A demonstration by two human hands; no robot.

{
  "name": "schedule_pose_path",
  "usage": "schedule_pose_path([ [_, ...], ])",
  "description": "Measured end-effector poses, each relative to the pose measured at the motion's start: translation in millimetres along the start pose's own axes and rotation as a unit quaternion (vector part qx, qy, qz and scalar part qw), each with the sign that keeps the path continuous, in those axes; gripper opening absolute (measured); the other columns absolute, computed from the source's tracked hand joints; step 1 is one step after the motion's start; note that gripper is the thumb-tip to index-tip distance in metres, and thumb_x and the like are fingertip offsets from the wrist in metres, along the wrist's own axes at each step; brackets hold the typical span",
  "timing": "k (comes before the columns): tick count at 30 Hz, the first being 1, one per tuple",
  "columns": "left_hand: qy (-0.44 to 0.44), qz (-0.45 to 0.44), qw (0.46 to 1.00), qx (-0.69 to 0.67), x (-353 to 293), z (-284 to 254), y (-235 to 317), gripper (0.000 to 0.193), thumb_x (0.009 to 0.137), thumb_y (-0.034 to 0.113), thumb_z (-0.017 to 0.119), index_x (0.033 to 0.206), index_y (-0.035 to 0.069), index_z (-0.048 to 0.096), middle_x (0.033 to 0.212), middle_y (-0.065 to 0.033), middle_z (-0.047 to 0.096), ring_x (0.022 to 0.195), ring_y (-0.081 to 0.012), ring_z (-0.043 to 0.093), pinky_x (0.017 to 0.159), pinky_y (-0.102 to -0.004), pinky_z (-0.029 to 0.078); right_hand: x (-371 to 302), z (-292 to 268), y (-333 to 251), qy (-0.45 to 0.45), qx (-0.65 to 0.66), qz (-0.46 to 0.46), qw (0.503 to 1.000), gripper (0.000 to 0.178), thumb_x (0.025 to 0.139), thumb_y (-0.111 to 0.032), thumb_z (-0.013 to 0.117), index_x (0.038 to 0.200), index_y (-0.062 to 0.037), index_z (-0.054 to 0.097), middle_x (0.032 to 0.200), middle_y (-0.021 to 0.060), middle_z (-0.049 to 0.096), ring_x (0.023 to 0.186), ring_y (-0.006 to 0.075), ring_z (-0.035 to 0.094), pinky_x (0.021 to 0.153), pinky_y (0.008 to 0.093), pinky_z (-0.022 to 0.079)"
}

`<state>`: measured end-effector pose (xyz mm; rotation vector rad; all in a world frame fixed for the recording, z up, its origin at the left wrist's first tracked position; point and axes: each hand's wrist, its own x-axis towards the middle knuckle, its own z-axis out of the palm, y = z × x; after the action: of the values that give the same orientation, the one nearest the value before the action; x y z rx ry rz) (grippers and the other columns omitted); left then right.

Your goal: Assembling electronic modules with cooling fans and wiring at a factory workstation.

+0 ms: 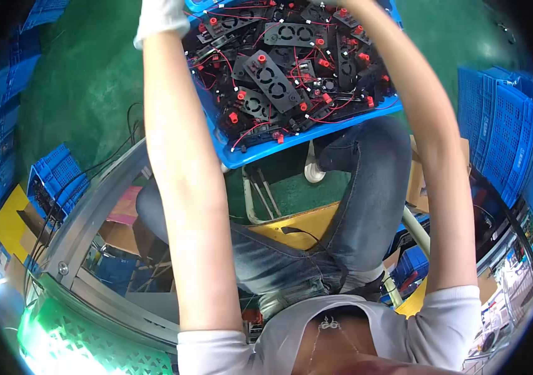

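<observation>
Left hand (pixel 161 17) by the bin's (pixel 260 152) far-left corner, right hand (pixel 332 2) near its far edge; ease tangled plates (pixel 276 86) apart gently. Cannot tell either hand's fingers.

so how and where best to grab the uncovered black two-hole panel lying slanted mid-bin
The black panel is probably best gripped by its long edges, from above: it is narrow, flat and largely uncovered, with a red piece at its far end.

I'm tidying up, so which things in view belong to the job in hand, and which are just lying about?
Likely the job:
white left glove
blue tub
black fan-grille panels
red fittings

Likely just lying about:
blue crates at right
cardboard box at left
</observation>
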<state>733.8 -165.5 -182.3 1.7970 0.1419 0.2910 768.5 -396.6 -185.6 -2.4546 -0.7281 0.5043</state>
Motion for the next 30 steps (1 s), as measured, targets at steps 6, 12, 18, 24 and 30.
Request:
schedule_pose_path([
  [6, -0.167, -0.229, 0.931, 0.229, -125, -43, -109, 0.041, 0.073, 0.026, 0.069, 0.102, -0.003, 0.064, 0.092, -0.013, 0.068, 0.083, -0.0197, 0.062, 0.075, -0.0327, 0.048, -85, 166, -25, -0.184, -0.102, 0.103, 0.972, 0.099, 0.07, -0.047, 0.071, 0.141, 0.0016, 0.023, 0.132, 0.0223, 0.043, 0.119, 0.0392, 0.044, 0.093, 0.0435, 0.045],
  [12, -0.141, -0.383, 0.866, 0.29, -260, -25, -123, 0.051, 0.07, 0.012, 0.071, 0.118, 0.003, 0.056, 0.1, -0.0119, 0.066, 0.087, -0.0203, 0.062, 0.079, -0.031, 0.048, -93, 164, -23, -0.066, -0.071, 0.049, 0.994, 0.061, 0.068, -0.026, 0.068, 0.116, 0.0047, 0.049, 0.11, 0.0233, 0.056, 0.099, 0.038, 0.057, 0.083, 0.0411, 0.051],
  [18, -0.159, -0.417, 0.837, 0.318, -283, -39, -111, 0.043, 0.074, 0.014, 0.066, 0.116, 0.008, 0.059, 0.112, -0.0158, 0.062, 0.104, -0.0315, 0.059, 0.085, -0.0384, 0.049, -30, 48, -43, -0.149, 0.096, 0.078, 0.981, 0.036, 0.066, -0.031, 0.064, 0.082, 0.0013, 0.064, 0.07, 0.0162, 0.065, 0.069, 0.0264, 0.062, 0.068, 0.0354, 0.049],
  [24, -0.147, -0.287, 0.883, 0.341, -290, -30, -92, 0.028, 0.071, 0.004, 0.067, 0.099, 0.005, 0.064, 0.096, -0.0163, 0.065, 0.093, -0.0336, 0.062, 0.08, -0.0396, 0.049, 35, 9, -13, 0.242, 0.16, 0.053, 0.955, 0.079, 0.075, -0.035, 0.068, 0.133, 0.0083, 0.035, 0.129, 0.0269, 0.048, 0.117, 0.0342, 0.048, 0.097, 0.0371, 0.039],
  [30, -0.116, -0.29, 0.917, 0.248, -290, -63, -65, 0.014, 0.072, 0.003, 0.066, 0.085, 0.0, 0.061, 0.07, -0.0056, 0.06, 0.066, -0.0107, 0.054, 0.064, -0.0262, 0.045, -8, 75, -11, 0.117, 0.019, -0.146, 0.982, 0.044, 0.083, -0.026, 0.058, 0.115, 0.0026, 0.052, 0.121, 0.0252, 0.051, 0.116, 0.037, 0.047, 0.098, 0.0398, 0.038],
])
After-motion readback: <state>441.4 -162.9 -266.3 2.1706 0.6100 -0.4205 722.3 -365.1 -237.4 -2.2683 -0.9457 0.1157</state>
